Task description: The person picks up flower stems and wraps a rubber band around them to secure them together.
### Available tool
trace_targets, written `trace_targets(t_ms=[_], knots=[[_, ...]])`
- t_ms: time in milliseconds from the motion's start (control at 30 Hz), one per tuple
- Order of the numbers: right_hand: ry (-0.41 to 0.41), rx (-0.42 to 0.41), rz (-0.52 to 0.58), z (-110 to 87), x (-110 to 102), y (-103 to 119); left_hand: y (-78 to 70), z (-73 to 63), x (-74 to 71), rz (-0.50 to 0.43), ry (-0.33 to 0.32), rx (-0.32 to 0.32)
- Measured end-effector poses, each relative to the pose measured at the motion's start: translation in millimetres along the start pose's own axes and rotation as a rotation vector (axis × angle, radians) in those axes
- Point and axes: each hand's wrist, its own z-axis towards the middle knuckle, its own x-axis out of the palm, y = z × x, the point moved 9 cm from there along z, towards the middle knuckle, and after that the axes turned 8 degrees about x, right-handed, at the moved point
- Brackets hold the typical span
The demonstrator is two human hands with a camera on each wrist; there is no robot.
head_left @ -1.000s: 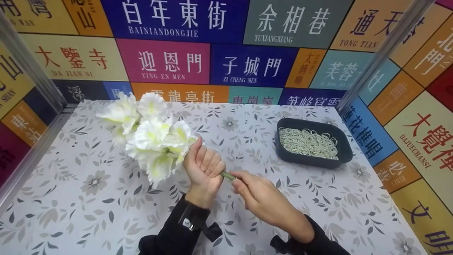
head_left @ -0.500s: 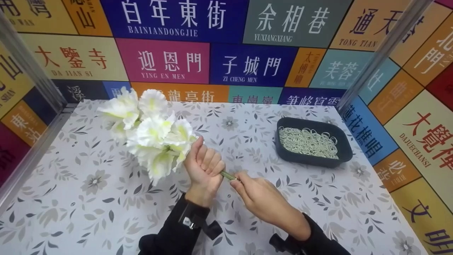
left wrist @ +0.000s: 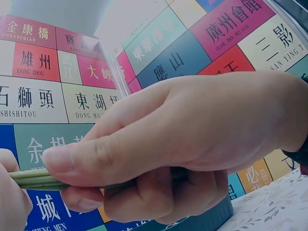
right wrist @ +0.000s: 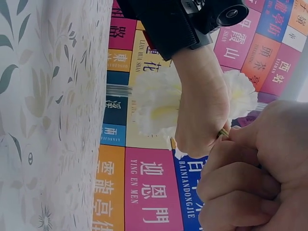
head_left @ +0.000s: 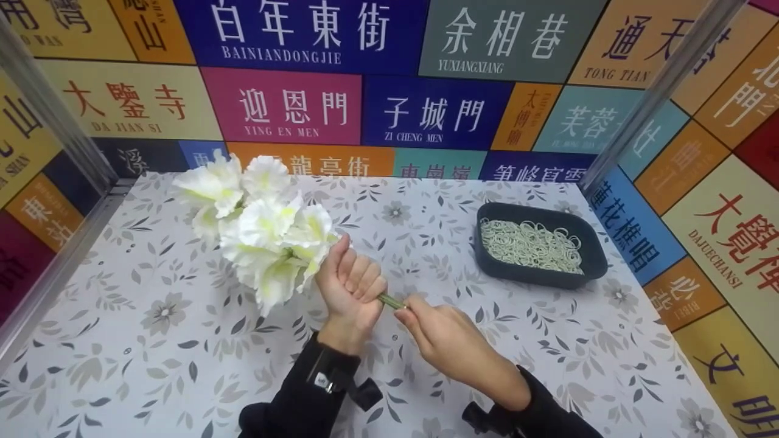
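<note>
A bunch of white flowers (head_left: 268,228) with yellow-green centres leans to the left above the table. My left hand (head_left: 352,283) grips its green stems (head_left: 391,300) in a fist just below the blooms, thumb pointing up. Lower on the same stems, my right hand (head_left: 453,344) pinches them between thumb and fingers. In the left wrist view the right hand (left wrist: 159,139) is large, its thumb pressing along the stems (left wrist: 41,179). The right wrist view shows the left fist (right wrist: 202,115) with the flowers (right wrist: 156,103) behind it. The stem ends are hidden inside the right hand.
A dark rectangular container (head_left: 541,277) stands at the right rear of the table, holding many pale rubber-band-like rings (head_left: 529,246). The table (head_left: 146,377) wears a leaf-patterned cover. Colourful panels (head_left: 280,103) with lettering rise behind it, with metal posts at the corners.
The flower heads have shifted slightly, tilting a little upward and to the right. The right hand has moved only slightly along the stems; both hands keep their hold. The container has not moved.
</note>
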Motion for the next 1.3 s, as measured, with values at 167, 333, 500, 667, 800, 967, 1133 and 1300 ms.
trace_targets(t_ms=[167, 333, 500, 667, 800, 967, 1133, 1300], knots=[[0.038, 0.012, -0.012, 0.9, 4.9, -4.2, 1.8, 0.9, -4.2, 0.031, -0.019, -0.012], [0.114, 0.052, -0.021, 2.6, 7.4, -11.1, 4.6, 1.3, -6.7, 0.069, -0.026, -0.022], [0.142, 0.112, -0.024, 4.0, 3.7, -17.2, 5.3, 0.9, -9.1, 0.091, -0.047, -0.024], [0.106, 0.101, -0.021, 4.0, -0.9, -15.4, 4.7, 1.5, -9.2, 0.091, -0.055, -0.035], [0.091, 0.074, 0.006, 3.8, -2.8, -13.6, 5.3, 1.8, -10.4, 0.111, -0.064, -0.052], [0.101, 0.066, 0.015, 3.9, -3.2, -12.9, 9.7, 2.6, -8.0, 0.119, -0.032, -0.119], [0.06, 0.044, 0.028, 3.4, -7.1, -8.4, 11.3, 3.6, 1.0, 0.133, 0.042, -0.178], [0.011, 0.019, 0.062, 3.4, -11.9, -5.4, 9.1, 5.1, -1.8, 0.237, -0.021, -0.195]])
